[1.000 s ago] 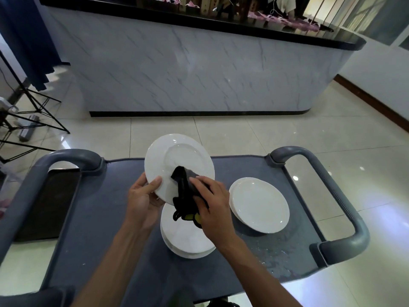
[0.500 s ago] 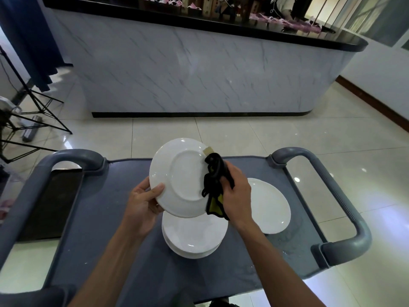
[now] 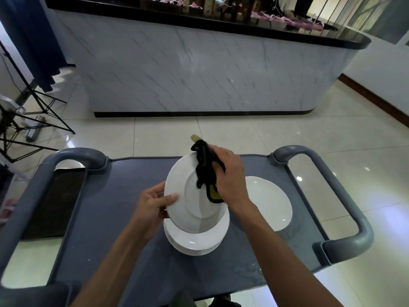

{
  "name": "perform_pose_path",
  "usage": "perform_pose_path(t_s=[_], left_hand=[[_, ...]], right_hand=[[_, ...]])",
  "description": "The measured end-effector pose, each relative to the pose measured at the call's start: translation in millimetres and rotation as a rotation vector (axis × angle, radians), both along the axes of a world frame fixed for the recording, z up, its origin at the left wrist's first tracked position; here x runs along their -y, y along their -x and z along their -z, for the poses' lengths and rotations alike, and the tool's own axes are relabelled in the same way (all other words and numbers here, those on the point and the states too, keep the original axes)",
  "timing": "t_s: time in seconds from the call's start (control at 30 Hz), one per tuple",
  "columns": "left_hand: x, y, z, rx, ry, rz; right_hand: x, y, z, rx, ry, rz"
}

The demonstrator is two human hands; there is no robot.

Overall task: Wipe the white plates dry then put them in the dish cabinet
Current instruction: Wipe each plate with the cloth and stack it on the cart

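My left hand [image 3: 152, 201] grips the left rim of a white plate [image 3: 188, 202], held tilted above the cart with its underside toward me. My right hand [image 3: 229, 173] presses a black cloth with a yellow patch [image 3: 204, 171] against the plate's upper right edge. Directly beneath lies a stack of white plates [image 3: 197, 240] on the cart. A single white plate [image 3: 270, 202] rests to the right, partly hidden by my right forearm.
The grey cart [image 3: 115, 218] has raised handles at left [image 3: 75, 155] and right [image 3: 345, 218]; water drops lie on its right front. A marble counter [image 3: 199, 69] stands ahead across tiled floor. Black tripod legs [image 3: 33, 111] stand at the left.
The held plate has been flipped from face side to underside. My right hand with the cloth moved from the plate's lower middle up to its upper right rim.
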State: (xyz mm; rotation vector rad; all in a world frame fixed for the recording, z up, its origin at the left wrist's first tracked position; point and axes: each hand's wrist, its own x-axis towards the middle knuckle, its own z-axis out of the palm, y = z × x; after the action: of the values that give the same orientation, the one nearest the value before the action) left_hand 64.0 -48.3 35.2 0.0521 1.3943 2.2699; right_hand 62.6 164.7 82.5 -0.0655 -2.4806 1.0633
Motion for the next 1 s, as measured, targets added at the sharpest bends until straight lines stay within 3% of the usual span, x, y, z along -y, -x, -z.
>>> perform_pose_path(t_s=[0.3, 0.53, 0.7, 1.0], left_hand=[[-5, -2, 5, -0.003, 0.045, -0.013], [-4, -2, 9, -0.013, 0.058, 0.002], [-3, 0, 8, -0.022, 0.038, 0.018], [6, 0, 15, 0.017, -0.073, -0.044]], right_hand=[[36, -19, 14, -0.074, -0.27, -0.123], [35, -33, 22, -0.099, -0.316, -0.166], [34, -18, 9, -0.023, -0.242, -0.073], [5, 1, 9, 0.081, 0.086, 0.038]])
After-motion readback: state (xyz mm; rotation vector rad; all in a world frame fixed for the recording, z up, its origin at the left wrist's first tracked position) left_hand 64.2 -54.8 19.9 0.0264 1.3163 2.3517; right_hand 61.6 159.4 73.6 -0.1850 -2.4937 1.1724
